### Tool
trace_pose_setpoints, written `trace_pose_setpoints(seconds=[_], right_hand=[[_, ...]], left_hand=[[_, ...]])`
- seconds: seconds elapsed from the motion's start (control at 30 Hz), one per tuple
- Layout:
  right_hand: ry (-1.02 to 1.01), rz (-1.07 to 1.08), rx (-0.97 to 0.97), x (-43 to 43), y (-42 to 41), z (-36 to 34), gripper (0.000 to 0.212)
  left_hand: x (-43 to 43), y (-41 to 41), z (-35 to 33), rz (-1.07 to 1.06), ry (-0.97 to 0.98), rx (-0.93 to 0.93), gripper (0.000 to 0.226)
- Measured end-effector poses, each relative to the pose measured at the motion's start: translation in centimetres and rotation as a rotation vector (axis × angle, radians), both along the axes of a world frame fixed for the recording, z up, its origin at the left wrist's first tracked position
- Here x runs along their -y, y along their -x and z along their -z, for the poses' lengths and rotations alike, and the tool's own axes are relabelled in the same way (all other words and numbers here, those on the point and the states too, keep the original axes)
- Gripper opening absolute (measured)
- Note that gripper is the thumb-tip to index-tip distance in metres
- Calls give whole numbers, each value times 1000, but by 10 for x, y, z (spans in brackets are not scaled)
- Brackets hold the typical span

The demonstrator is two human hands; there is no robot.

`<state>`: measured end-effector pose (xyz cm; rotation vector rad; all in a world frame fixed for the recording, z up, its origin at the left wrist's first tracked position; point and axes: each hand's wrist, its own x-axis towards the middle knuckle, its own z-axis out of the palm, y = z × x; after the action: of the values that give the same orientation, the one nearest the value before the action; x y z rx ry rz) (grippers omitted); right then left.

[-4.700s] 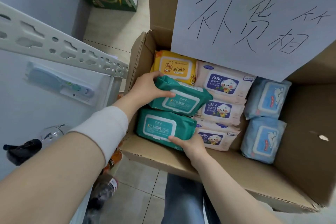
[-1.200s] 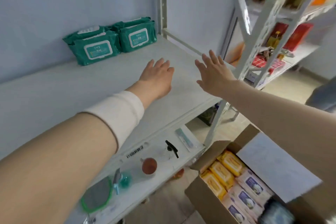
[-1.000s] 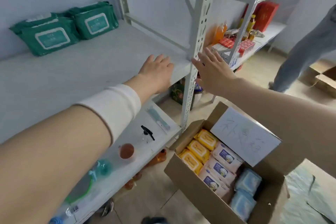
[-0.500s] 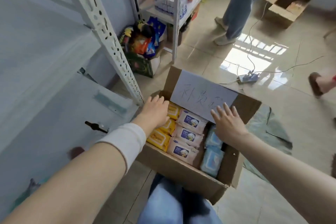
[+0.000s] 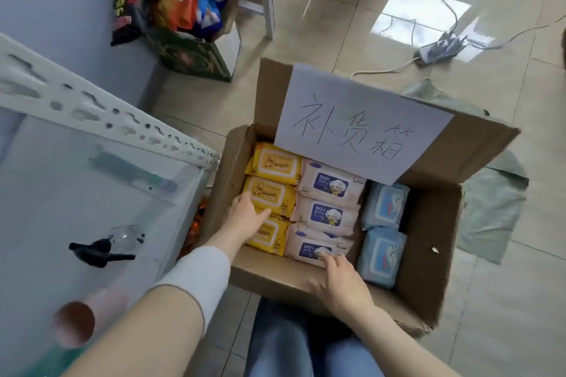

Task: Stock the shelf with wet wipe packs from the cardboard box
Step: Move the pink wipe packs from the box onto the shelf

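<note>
An open cardboard box (image 5: pixel 428 254) stands on the floor in front of me. Inside lie three yellow wipe packs (image 5: pixel 271 194) on the left, three pink baby wipe packs (image 5: pixel 326 213) in the middle and two blue packs (image 5: pixel 381 254) on the right. My left hand (image 5: pixel 246 217) reaches into the box and lies on the yellow packs, fingers extended over the nearest two. My right hand (image 5: pixel 340 281) is at the box's near wall, fingertips touching the nearest pink pack. Neither hand grips a pack. The shelf board (image 5: pixel 76 193) is at my left.
A white paper sign (image 5: pixel 358 125) with handwriting is stuck to the box's back flap. A black spray trigger (image 5: pixel 98 251) and a toothbrush pack (image 5: pixel 134 174) lie on the shelf board. A green carton of snack bags (image 5: pixel 196 55) stands behind. Cables and a power strip (image 5: pixel 441 49) cross the floor.
My view has dropped from the upper shelf, where two green packs now lie, down to the box. Both hands moved from the shelf into the box and now touch the packs.
</note>
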<state>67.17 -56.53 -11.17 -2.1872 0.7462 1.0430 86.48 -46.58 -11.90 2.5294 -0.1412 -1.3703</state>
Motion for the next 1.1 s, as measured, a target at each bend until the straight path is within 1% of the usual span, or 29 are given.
trace_pose_setpoints(seconds=[0.03,0.1,0.17,0.2,0.27,0.33,0.43,0.5,0.57,0.6,0.67,0.7,0.77,0.8,0.87,0.93,1.0,1.1], right_hand=[[-29,96,26,0,-12,22,68],[-58,366,87,12,-36,65,69],[-19,635,132,34,-50,98,74],[33,715,139,46,-51,112,76],[142,784,85,66,-41,133,79],[165,878,9,78,-22,148,83],[-2,930,0,85,-1,171,79],[-102,944,22,84,4,184,74],[-138,993,41,80,3,195,70],[-139,1027,50,77,3,200,68],[-112,1084,41,74,3,206,69],[-95,1096,31,73,3,207,70],[-119,1119,53,72,6,206,68],[-172,1157,78,72,7,203,63],[-311,1262,109,73,9,197,41],[-404,1333,111,74,12,191,17],[-446,1376,123,76,13,187,12],[-478,1410,156,79,13,178,10]], left_hand=[[7,-8,20,-37,23,31,71],[22,-21,57,-53,93,136,65],[40,-23,84,-11,170,203,57],[50,-19,96,19,204,198,54],[70,-7,113,79,263,149,54],[87,4,126,140,304,151,60],[109,5,142,152,301,234,69],[121,0,153,61,285,244,76],[131,-2,160,-67,275,219,85],[133,-3,163,-77,254,223,86],[135,-4,166,29,192,232,79],[134,-5,167,69,195,215,71],[132,-7,164,62,251,150,55],[130,-6,162,47,276,122,46],[125,-5,157,24,330,77,23],[117,1,152,-49,401,-4,28],[108,7,145,-121,450,-74,31],[94,16,135,-201,519,-65,31]])
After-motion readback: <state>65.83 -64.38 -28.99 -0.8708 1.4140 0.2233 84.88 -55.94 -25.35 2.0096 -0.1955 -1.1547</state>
